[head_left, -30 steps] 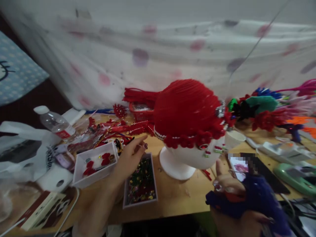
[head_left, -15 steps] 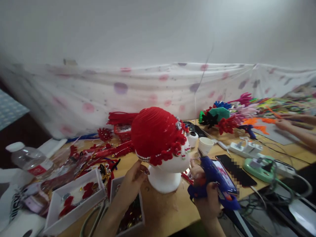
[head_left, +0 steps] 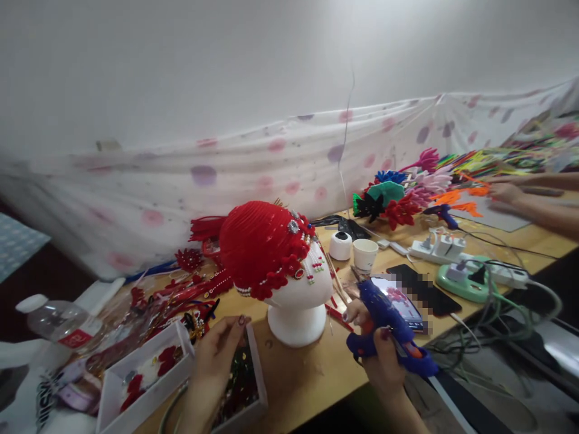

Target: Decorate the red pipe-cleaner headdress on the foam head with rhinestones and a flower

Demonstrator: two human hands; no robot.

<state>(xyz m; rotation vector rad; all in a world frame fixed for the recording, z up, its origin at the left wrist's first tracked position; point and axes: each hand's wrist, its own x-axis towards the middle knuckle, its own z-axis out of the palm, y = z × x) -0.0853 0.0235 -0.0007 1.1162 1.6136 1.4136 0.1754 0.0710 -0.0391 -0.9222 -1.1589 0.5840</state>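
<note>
A red headpiece (head_left: 257, 247) with red flowers, pearls and hanging bead strings sits on a white foam head (head_left: 298, 322). My right hand (head_left: 382, 361) is wrapped round a blue glue gun (head_left: 391, 325), its nozzle pointing up and left, apart from the foam head. Over a white box (head_left: 259, 377) of small dark and gold pieces is my left hand (head_left: 215, 361), thumb and fingers drawn together. Whatever they may hold is hidden. Left of that hand, another white box (head_left: 145, 398) contains red flowers and small ornaments.
Behind the glue gun lie a phone (head_left: 404, 310), a black slab (head_left: 418, 288), a paper cup (head_left: 364, 256) and cabled power strips (head_left: 438, 248). A plastic bottle (head_left: 58, 322) is at left. At far right, another person's hands (head_left: 506, 191) handle orange pieces.
My left hand has moved from the headpiece's lower edge down to the box beside it. My right hand keeps hold of the glue gun. The view has tilted and shifted slightly.
</note>
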